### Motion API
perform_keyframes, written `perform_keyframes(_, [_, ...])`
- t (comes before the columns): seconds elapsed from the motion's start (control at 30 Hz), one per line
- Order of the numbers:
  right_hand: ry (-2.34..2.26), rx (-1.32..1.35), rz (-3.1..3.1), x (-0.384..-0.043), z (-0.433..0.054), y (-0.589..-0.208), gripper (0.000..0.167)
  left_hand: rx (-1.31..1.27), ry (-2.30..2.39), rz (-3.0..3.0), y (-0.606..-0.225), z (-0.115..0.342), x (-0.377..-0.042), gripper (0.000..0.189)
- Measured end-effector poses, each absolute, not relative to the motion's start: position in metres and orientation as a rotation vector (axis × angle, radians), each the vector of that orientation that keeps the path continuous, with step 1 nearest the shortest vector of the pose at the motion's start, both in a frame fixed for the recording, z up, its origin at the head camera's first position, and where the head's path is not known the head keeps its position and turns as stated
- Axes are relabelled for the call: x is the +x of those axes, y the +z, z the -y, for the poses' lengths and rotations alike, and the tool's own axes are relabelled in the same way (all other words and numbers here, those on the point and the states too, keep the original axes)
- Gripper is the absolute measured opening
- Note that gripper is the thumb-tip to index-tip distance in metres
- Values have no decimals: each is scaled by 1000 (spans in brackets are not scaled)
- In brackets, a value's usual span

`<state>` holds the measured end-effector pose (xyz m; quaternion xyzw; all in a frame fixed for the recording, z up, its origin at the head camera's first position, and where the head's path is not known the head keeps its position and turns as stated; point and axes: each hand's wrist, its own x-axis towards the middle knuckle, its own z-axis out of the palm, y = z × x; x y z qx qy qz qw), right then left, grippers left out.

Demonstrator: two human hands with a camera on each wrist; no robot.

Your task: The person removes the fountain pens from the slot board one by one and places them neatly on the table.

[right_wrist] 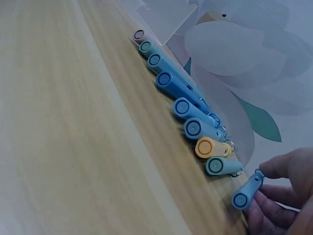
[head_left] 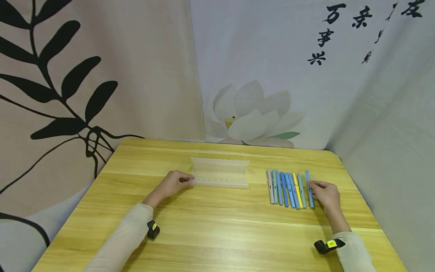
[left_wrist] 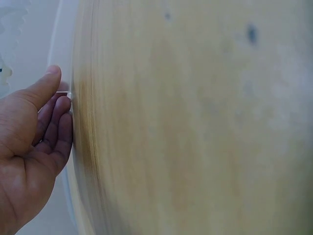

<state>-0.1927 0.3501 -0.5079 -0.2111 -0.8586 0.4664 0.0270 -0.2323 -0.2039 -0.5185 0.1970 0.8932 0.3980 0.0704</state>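
My left hand [head_left: 176,182] pinches the left front corner of a clear plastic case [head_left: 221,184], which lies with its lid spread open toward the back of the table. In the left wrist view, the thumb and fingertips of the left hand [left_wrist: 36,127] meet at the case's edge. On the right, my right hand [head_left: 327,193] pinches a light blue pen [right_wrist: 247,190] between thumb and fingers. That pen stands slightly apart at the right end of a row of pens, beside a green pen [right_wrist: 221,166]. The row also holds a yellow pen [right_wrist: 210,147], several blue pens and a pinkish-grey pen [head_left: 270,187].
The wooden table [head_left: 217,230] carries the case at centre and the pens to its right. Behind it hangs a curtain [head_left: 258,45] with a printed flower and black lettering. Black wrist cameras sit on both cuffs.
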Motion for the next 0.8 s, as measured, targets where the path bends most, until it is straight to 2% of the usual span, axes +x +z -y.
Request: perform_keyframes(0.8, [1270,-635,2748,-191,-347,-507,52,624,1215,-2674,-519,204,-233,35])
